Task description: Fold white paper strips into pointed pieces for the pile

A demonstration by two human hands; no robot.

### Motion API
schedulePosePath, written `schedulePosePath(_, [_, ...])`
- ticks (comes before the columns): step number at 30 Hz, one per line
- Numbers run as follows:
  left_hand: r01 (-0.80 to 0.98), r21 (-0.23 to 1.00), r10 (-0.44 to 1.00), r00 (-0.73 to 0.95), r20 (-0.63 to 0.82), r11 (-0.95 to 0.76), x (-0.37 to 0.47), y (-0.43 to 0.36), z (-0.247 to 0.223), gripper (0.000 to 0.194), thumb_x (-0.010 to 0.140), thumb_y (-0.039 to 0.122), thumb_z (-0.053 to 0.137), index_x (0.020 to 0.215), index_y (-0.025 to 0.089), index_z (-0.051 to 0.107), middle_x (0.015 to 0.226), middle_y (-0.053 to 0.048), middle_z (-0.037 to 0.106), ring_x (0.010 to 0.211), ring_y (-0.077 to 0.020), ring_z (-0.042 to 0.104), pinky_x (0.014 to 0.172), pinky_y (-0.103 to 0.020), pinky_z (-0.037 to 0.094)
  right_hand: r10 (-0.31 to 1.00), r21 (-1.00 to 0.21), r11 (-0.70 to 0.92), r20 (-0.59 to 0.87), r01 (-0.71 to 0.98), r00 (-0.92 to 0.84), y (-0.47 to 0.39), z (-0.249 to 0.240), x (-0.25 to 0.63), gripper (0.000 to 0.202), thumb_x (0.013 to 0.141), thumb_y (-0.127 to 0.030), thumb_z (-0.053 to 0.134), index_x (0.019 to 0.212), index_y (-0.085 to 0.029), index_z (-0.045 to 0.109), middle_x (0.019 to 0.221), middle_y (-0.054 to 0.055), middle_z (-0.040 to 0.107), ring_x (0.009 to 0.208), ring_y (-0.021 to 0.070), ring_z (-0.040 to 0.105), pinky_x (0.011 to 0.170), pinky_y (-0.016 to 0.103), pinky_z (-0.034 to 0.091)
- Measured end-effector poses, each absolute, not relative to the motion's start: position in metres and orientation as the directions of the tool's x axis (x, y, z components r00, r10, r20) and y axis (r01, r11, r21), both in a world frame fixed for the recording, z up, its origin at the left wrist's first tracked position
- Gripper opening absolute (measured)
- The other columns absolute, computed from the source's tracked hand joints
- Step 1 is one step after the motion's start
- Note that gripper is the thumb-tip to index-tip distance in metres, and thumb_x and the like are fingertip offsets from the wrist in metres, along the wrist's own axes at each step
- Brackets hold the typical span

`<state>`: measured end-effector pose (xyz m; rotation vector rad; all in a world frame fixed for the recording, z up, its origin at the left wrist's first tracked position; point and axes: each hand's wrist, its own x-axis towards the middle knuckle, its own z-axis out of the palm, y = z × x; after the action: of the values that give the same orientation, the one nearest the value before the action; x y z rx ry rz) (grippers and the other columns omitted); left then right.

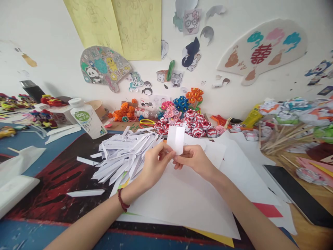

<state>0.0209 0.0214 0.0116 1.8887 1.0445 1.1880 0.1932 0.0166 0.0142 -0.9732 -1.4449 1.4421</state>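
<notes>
A small white paper piece [175,139] with a lengthwise crease stands upright between my hands. My left hand [158,161] pinches its lower left corner between thumb and fingers, and a dark red band circles that wrist. At the lower right corner, the fingers of my right hand [194,158] close on the same piece. Beneath my hands lie large white sheets [182,198], with yellow and green edges showing under them. A heap of narrow folded white paper strips [122,152] sits just left of my left hand.
Behind the hands are red-and-white paper flowers [197,128]. A white bottle [87,119] stands back left. A dark tablet [299,194] lies at the right, near wooden sticks [283,137]. One loose strip [85,193] lies at the left.
</notes>
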Motion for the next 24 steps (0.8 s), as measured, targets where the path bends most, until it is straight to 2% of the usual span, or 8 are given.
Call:
schedulePosePath(6, [0.177,0.842,0.837,0.327,0.438,-0.510,0.0169,0.0257,0.0166,0.010,0.089,0.027,0.054,0.090,0.017,0.056,0.083,-0.002,0.060,0.073,-0.0125,0.057,0.070,-0.026,0.045,0.956,-0.997,0.070,0.080,-0.045,-0.284,0.0152,0.0200,0.1962,0.025,0.074,-0.032,0.073,0.086,-0.010,0.070,0.072,0.007,0.070,0.059,0.0163,0.067,0.057,0.028,0.055])
schedulePosePath(24, [0.215,0.820,0.835,0.297,0.463,-0.531,0.0185,0.0259,0.0173,0.006,0.085,0.019,0.058,0.080,0.017,0.057,0.073,0.001,0.060,0.065,-0.0108,0.056,0.065,-0.024,0.044,0.948,-0.997,0.064,0.070,-0.031,-0.311,0.0172,0.0178,0.1977,0.026,0.074,-0.033,0.072,0.086,-0.010,0.070,0.074,0.007,0.070,0.059,0.0163,0.066,0.057,0.028,0.054])
